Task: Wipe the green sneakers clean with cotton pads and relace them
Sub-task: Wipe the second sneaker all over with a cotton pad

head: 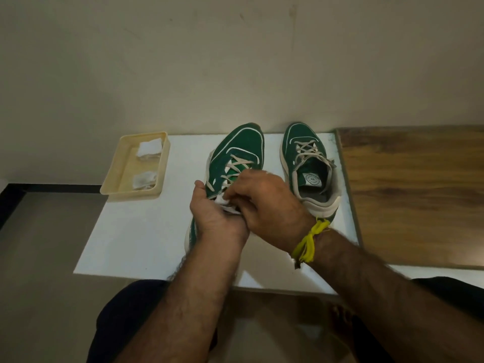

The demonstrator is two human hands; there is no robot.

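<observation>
Two green sneakers with cream laces stand on a white board (136, 239), toes pointing away from me. The left sneaker (238, 150) lies under both my hands, its heel hidden. My left hand (214, 213) cups the shoe's left side with the palm turned up. My right hand (264, 197) reaches across, its curled fingers pinching a white cotton pad (222, 201) against the shoe's collar. The right sneaker (309, 163) stands apart at the right, untouched, its laces loose near the top.
A cream plastic tray (115, 176) at the board's back left holds two white cotton pads (149, 149). A wooden surface (413, 195) adjoins the board on the right. A wall rises just behind. My dark-clothed knees are below the board's near edge.
</observation>
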